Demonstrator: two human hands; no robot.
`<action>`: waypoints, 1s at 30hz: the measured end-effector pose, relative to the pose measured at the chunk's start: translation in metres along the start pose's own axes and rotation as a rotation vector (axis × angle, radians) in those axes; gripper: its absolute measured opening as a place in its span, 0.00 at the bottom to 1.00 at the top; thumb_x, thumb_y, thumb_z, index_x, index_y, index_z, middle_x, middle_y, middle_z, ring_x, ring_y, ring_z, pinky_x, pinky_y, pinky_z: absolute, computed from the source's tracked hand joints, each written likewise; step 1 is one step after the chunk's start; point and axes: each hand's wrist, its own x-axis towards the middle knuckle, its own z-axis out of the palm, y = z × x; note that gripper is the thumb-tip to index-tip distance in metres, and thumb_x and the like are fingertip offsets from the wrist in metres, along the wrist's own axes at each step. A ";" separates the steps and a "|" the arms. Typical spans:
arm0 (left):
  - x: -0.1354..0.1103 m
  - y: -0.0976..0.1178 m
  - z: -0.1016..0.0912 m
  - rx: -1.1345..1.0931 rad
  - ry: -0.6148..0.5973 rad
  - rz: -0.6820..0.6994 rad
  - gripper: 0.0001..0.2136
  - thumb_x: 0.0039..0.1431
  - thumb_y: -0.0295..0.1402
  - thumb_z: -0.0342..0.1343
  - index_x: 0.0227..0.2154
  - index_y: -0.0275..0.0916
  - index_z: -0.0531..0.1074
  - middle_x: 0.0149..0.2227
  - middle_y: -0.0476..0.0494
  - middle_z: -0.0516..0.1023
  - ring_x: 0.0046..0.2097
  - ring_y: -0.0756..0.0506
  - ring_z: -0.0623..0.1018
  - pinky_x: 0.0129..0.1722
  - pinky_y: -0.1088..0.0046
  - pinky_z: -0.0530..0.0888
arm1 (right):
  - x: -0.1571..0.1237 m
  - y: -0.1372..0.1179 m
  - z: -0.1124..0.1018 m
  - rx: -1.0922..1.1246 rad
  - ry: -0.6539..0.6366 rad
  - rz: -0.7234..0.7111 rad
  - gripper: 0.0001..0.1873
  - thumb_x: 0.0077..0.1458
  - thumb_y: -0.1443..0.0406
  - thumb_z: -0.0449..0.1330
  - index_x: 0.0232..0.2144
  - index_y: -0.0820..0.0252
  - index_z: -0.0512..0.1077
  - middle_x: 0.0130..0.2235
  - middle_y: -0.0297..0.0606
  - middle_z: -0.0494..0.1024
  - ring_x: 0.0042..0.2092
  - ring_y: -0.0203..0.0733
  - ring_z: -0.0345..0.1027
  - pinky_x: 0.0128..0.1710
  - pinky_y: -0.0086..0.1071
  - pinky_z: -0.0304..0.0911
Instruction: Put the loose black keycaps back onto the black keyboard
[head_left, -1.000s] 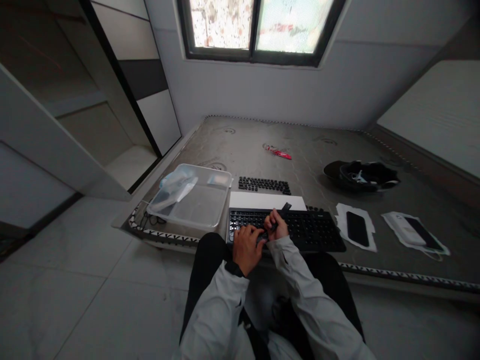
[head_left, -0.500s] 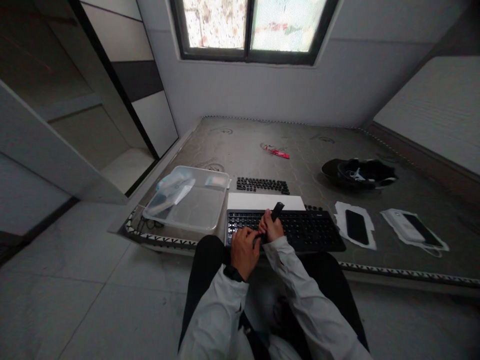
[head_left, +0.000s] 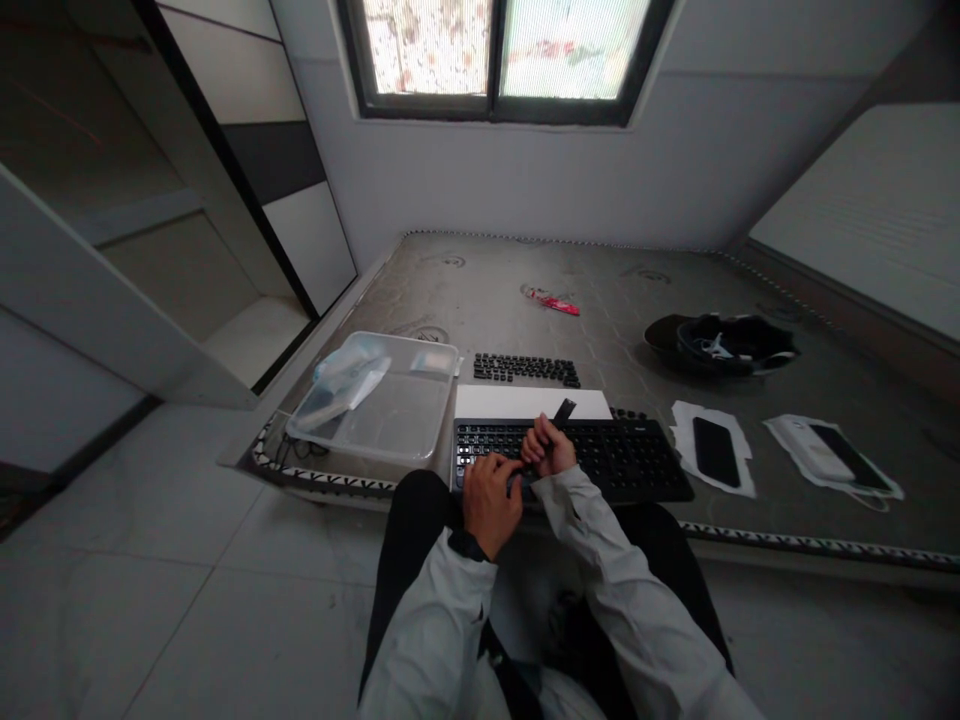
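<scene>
Over the crosswise keyboard (head_left: 637, 465), the right hand (head_left: 551, 450) was closed around a dark tool (head_left: 565, 409) slanting away rightward (the left hand (head_left: 489, 503), just beside, hid its hold).

Black keyboard (head_left: 604, 460) — lay face up.
Pale spots (head_left: 466, 450) showed toward its left end; slim black tool (head_left: 565, 411) slanted above.

Keyboard (head_left: 630, 465): black. Over it: black tool (head_left: 564, 411). Just beyond it: white strip (head_left: 499, 403), black keycaps (head_left: 525, 369); farther, red packet (head_left: 559, 303). Right of it: black phone (head_left: 716, 452) on white sheet (head_left: 682, 425); black cap (head_left: 731, 345). Left of it: clear tray (head_left: 397, 425), blue-and-white packaging (head_left: 349, 365). Under it: grey mattress (head_left: 480, 270), black-and-white chevron edging (head_left: 337, 478).
</scene>
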 end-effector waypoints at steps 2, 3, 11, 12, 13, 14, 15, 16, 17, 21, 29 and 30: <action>0.000 0.000 0.000 0.000 -0.003 0.001 0.10 0.58 0.28 0.54 0.41 0.46 0.74 0.40 0.47 0.73 0.44 0.44 0.71 0.45 0.63 0.66 | 0.001 -0.003 0.000 -0.040 0.005 -0.002 0.30 0.49 0.46 0.61 0.12 0.56 0.54 0.12 0.27 0.57 0.15 0.32 0.50 0.15 0.28 0.49; 0.000 0.000 0.000 -0.001 -0.009 0.003 0.11 0.59 0.28 0.53 0.42 0.47 0.73 0.40 0.47 0.73 0.44 0.44 0.71 0.45 0.63 0.66 | 0.001 -0.004 0.001 -0.069 0.010 -0.007 0.30 0.49 0.46 0.62 0.12 0.57 0.54 0.13 0.29 0.59 0.17 0.32 0.51 0.15 0.28 0.48; -0.001 0.000 0.002 -0.007 -0.026 -0.008 0.11 0.59 0.29 0.53 0.42 0.47 0.73 0.41 0.47 0.73 0.44 0.44 0.70 0.45 0.62 0.65 | -0.002 0.010 0.004 -0.113 0.143 -0.099 0.28 0.46 0.48 0.64 0.12 0.57 0.56 0.15 0.28 0.59 0.15 0.29 0.46 0.13 0.28 0.40; -0.001 -0.001 0.002 -0.004 -0.025 -0.006 0.10 0.59 0.29 0.54 0.42 0.47 0.73 0.41 0.47 0.73 0.44 0.44 0.70 0.45 0.62 0.65 | -0.001 0.012 0.005 -0.117 0.162 -0.119 0.28 0.47 0.48 0.64 0.12 0.56 0.56 0.15 0.28 0.59 0.15 0.29 0.46 0.12 0.28 0.40; -0.001 -0.001 0.002 -0.001 -0.025 -0.004 0.10 0.59 0.29 0.53 0.42 0.47 0.73 0.41 0.47 0.73 0.44 0.44 0.70 0.45 0.63 0.65 | -0.001 0.014 0.005 -0.125 0.176 -0.134 0.28 0.48 0.48 0.63 0.13 0.56 0.56 0.14 0.27 0.58 0.15 0.29 0.46 0.12 0.28 0.41; -0.001 -0.001 0.002 0.001 -0.025 -0.002 0.10 0.59 0.29 0.53 0.42 0.47 0.73 0.41 0.47 0.73 0.44 0.44 0.70 0.45 0.63 0.65 | -0.001 0.015 0.005 -0.135 0.183 -0.148 0.28 0.48 0.48 0.63 0.13 0.56 0.56 0.14 0.27 0.58 0.14 0.29 0.46 0.12 0.28 0.41; 0.000 -0.001 0.003 0.004 -0.027 -0.001 0.10 0.59 0.29 0.53 0.42 0.47 0.73 0.41 0.47 0.73 0.45 0.44 0.70 0.45 0.63 0.65 | 0.000 0.015 0.005 -0.145 0.180 -0.160 0.27 0.49 0.48 0.62 0.13 0.56 0.56 0.14 0.27 0.58 0.14 0.30 0.46 0.12 0.28 0.41; 0.000 -0.001 0.002 0.005 -0.028 -0.002 0.10 0.59 0.29 0.52 0.42 0.47 0.73 0.41 0.47 0.73 0.45 0.44 0.70 0.45 0.63 0.65 | 0.000 0.015 0.005 -0.153 0.167 -0.165 0.27 0.49 0.48 0.62 0.13 0.56 0.56 0.14 0.27 0.58 0.14 0.30 0.46 0.12 0.28 0.42; 0.000 -0.001 0.002 0.007 -0.031 -0.002 0.10 0.59 0.29 0.52 0.42 0.46 0.72 0.41 0.47 0.73 0.45 0.44 0.70 0.45 0.63 0.65 | 0.001 0.015 0.005 -0.156 0.149 -0.163 0.27 0.49 0.48 0.62 0.13 0.56 0.56 0.13 0.27 0.58 0.14 0.30 0.47 0.12 0.28 0.42; 0.001 0.000 0.001 0.011 -0.035 -0.006 0.10 0.59 0.29 0.53 0.42 0.46 0.72 0.41 0.47 0.73 0.45 0.43 0.70 0.45 0.62 0.65 | 0.004 0.011 0.004 -0.097 0.103 -0.098 0.29 0.48 0.47 0.62 0.13 0.56 0.55 0.13 0.26 0.57 0.13 0.29 0.43 0.11 0.27 0.38; -0.001 -0.002 0.003 -0.024 -0.019 0.009 0.11 0.59 0.27 0.52 0.42 0.46 0.73 0.41 0.47 0.73 0.44 0.44 0.71 0.45 0.63 0.65 | 0.002 0.009 0.001 -0.079 0.083 -0.174 0.31 0.47 0.42 0.61 0.14 0.56 0.55 0.14 0.28 0.59 0.19 0.33 0.59 0.18 0.28 0.57; -0.001 -0.003 0.004 -0.030 -0.016 0.009 0.11 0.60 0.26 0.52 0.42 0.46 0.73 0.41 0.47 0.73 0.44 0.44 0.71 0.44 0.64 0.65 | 0.002 0.009 0.001 -0.090 0.088 -0.160 0.31 0.47 0.41 0.60 0.14 0.56 0.55 0.14 0.28 0.59 0.18 0.34 0.59 0.17 0.28 0.57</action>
